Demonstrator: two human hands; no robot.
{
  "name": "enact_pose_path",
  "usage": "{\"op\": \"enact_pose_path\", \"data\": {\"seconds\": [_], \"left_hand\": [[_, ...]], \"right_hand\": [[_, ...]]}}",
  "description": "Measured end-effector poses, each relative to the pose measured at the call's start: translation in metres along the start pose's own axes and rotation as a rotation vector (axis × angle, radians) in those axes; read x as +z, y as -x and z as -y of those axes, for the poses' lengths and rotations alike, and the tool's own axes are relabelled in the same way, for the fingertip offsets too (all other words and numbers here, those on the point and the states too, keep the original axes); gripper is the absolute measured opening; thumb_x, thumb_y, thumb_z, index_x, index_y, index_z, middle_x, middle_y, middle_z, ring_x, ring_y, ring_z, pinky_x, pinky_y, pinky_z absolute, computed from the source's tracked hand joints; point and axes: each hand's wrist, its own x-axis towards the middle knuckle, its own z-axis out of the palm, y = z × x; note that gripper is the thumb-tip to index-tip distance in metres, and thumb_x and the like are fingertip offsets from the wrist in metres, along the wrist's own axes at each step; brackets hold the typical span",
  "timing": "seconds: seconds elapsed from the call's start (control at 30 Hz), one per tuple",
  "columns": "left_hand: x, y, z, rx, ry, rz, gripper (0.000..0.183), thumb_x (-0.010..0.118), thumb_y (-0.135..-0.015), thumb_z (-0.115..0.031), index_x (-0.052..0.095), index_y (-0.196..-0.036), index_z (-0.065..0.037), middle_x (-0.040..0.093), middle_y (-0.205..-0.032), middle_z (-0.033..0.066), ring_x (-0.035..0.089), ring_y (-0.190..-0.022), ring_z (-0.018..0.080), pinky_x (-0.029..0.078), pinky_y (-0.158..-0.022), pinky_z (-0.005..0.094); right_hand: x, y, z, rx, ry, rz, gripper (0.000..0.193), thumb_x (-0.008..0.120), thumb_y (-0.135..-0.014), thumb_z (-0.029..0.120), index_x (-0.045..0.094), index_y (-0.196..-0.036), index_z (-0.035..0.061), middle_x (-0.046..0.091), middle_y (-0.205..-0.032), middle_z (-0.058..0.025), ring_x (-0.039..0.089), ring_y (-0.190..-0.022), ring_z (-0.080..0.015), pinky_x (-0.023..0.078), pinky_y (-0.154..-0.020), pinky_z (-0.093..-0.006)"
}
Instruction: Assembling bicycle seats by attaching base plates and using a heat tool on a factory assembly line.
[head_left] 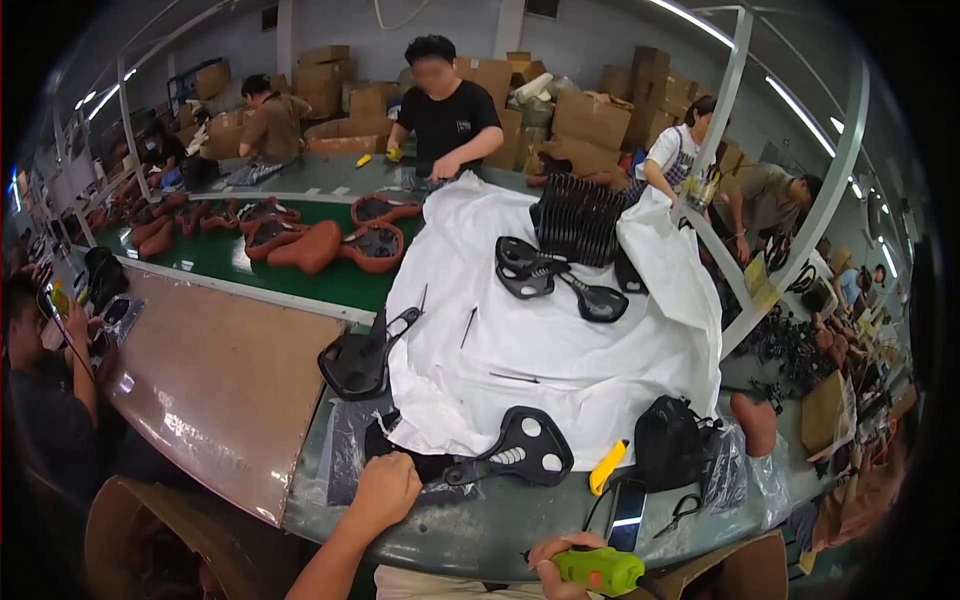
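Observation:
My left hand (390,490) is closed at the table's near edge, against a black piece (432,466) lying partly under the white sheet (450,370). Whatever its fingers hold is hidden. Just right of it lies a black plastic saddle base (525,450), its narrow nose pointing toward that hand. My right hand (552,562) is wrapped round a lime-green corded electric screwdriver (605,570), low at the front edge. Another black saddle base (355,365) rests at the sheet's left side. Farther back sit more loose bases (522,268) beside a stack of black bases (580,220).
A yellow utility knife (608,467), a phone (628,515), scissors (680,515) and a black bag (670,445) lie front right. Brown saddles (305,248) line the green belt (200,260) at back left. A brown board (220,350) covers the left. Co-workers stand beyond; a metal post (725,260) rises right.

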Motion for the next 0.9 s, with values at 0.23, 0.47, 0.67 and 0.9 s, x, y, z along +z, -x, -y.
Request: {"op": "enact_pose_path", "data": {"seconds": [0.23, 0.47, 0.67, 0.9], "left_hand": [[0.022, 0.053, -0.075, 0.554, 0.305, 0.279, 0.013, 0.071, -0.094, -0.020, 0.063, -0.092, -0.009, 0.060, -0.088, 0.0085, 0.063, -0.083, 0.0300, 0.050, -0.073, 0.0429], [0.028, 0.051, -0.090, 0.673, 0.319, 0.268, 0.018, 0.074, -0.089, -0.019, 0.069, -0.102, -0.008, 0.062, -0.091, 0.0043, 0.064, -0.083, 0.0220, 0.050, -0.075, 0.0368], [0.028, 0.047, -0.089, 0.705, 0.240, 0.309, 0.018, 0.073, -0.092, -0.019, 0.070, -0.105, -0.007, 0.063, -0.093, 0.0050, 0.065, -0.087, 0.0231, 0.051, -0.078, 0.0364], [-0.006, -0.030, -0.053, 0.498, 0.353, 0.437, 0.060, 0.080, -0.090, -0.050, 0.069, -0.125, -0.002, 0.071, -0.115, 0.0175, 0.068, -0.107, 0.0394, 0.054, -0.097, 0.0491]], "right_hand": [[0.009, -0.012, -0.005, -0.003, -0.116, -0.201, 0.047, 0.084, -0.092, 0.012, 0.049, -0.123, 0.0051, 0.063, -0.081, -0.0089, 0.063, -0.064, -0.0238, 0.054, -0.062, -0.0354], [0.011, -0.010, -0.005, 0.112, 0.001, 0.120, 0.031, 0.079, -0.098, 0.014, 0.055, -0.118, 0.0103, 0.063, -0.089, -0.0074, 0.063, -0.075, -0.0192, 0.052, -0.070, -0.0332], [0.025, -0.031, 0.005, 0.005, -0.265, 0.027, 0.049, 0.081, -0.098, 0.014, 0.046, -0.133, 0.0172, 0.063, -0.088, -0.0081, 0.062, -0.072, -0.0217, 0.053, -0.068, -0.0379], [0.010, -0.056, 0.033, -0.032, -0.321, 0.012, 0.054, 0.089, -0.092, 0.022, 0.054, -0.133, 0.0131, 0.066, -0.077, -0.0099, 0.063, -0.068, -0.0251, 0.054, -0.067, -0.0428]]}}
